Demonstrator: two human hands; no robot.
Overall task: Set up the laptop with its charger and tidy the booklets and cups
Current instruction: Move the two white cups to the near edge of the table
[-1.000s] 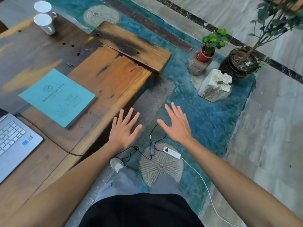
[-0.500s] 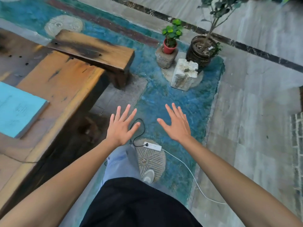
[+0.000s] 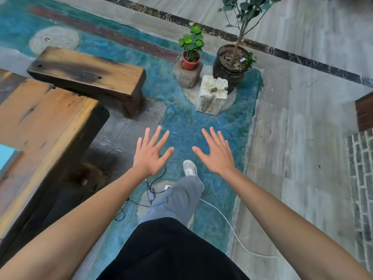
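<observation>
My left hand (image 3: 150,153) and my right hand (image 3: 217,153) are held out over the floor, fingers spread, holding nothing. Below them the black charger brick (image 3: 151,196) and its thin black cable (image 3: 159,178) lie on the blue floor. A white power strip (image 3: 167,186) shows partly behind my leg, and its white cord (image 3: 232,227) runs off to the right. Only a corner of the teal booklet (image 3: 7,156) shows at the left edge, on the wooden table (image 3: 40,122). The laptop and cups are out of view.
A dark wooden bench (image 3: 88,73) stands past the table's corner. Further off are a red pot (image 3: 190,61) on a stone block, a large dark planter (image 3: 232,65) and a pale stone block (image 3: 212,94). My foot (image 3: 189,167) steps forward between my hands.
The view has swung right, away from the table; the laptop and cups left the frame and the booklet is nearly gone. My foot stepped forward over the power strip. Both hands stay spread and empty.
</observation>
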